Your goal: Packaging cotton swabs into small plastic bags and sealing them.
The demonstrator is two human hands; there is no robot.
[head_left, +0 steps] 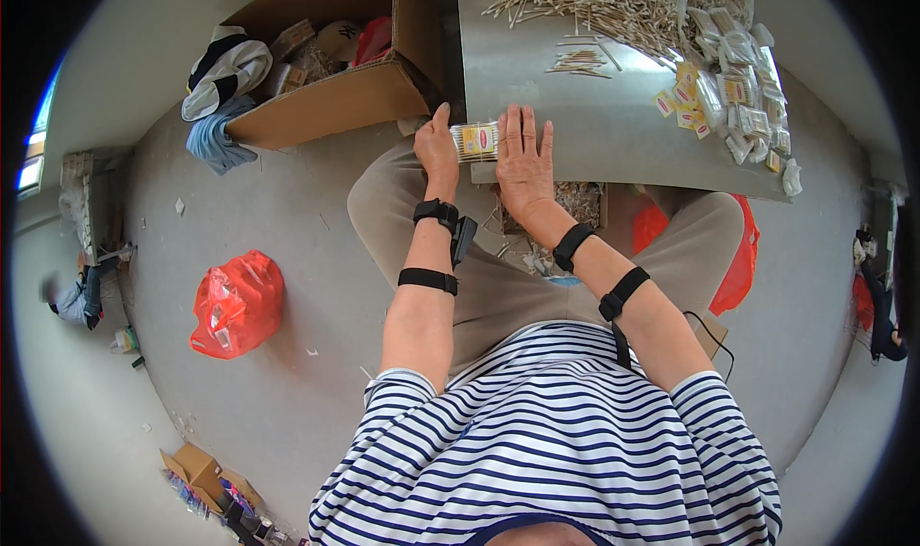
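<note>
A small clear pack of cotton swabs (473, 142) with a yellow, white and red label lies at the near left corner of the metal table (537, 91). My left hand (438, 153) is closed on its left end, thumb pointing up. My right hand (524, 162) rests flat at its right end, fingers stretched out over the tabletop; the hand hides where the pack ends. Farther back are a few loose cotton swabs (580, 61) and a large heap of swabs (623, 4). Yellow label cards (684, 95) and several filled packs (747, 115) lie along the table's right side.
At the left stands an open cardboard box (331, 105) with bags inside and clothes (227, 71) over its edge. A red plastic bag (240, 304) sits on the floor. Beneath the table edge, a box of swabs (580, 204) shows between my knees. Other people are at both sides.
</note>
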